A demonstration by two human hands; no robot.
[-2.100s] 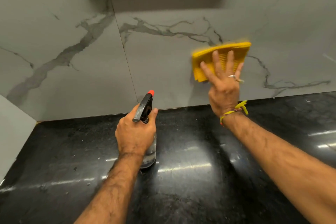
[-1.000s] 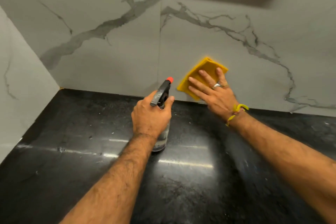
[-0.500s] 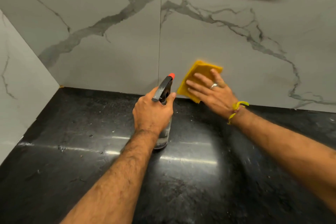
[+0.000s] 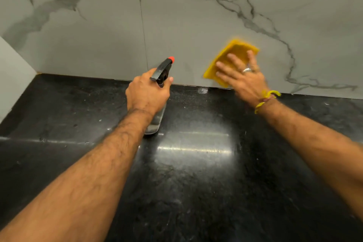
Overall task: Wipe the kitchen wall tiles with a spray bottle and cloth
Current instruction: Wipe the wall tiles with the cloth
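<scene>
Cloth (image 4: 233, 59) slid right | right hand (image 4: 242, 77) flat, wiping low tile (image 4: 196, 31) | left hand (image 4: 146, 92) grips bottle (image 4: 162, 70) | next: respray, frame centre.

Your right hand (image 4: 242, 79) presses the yellow cloth (image 4: 232, 59) flat on the far wall tiles (image 4: 196, 25); your left hand (image 4: 147, 94) grips the spray bottle (image 4: 162, 68) standing on the black counter (image 4: 196, 173).

No text, label, brand, number or sign can be read anywhere here; nothing legible shows near the fingers of either hand.
</scene>
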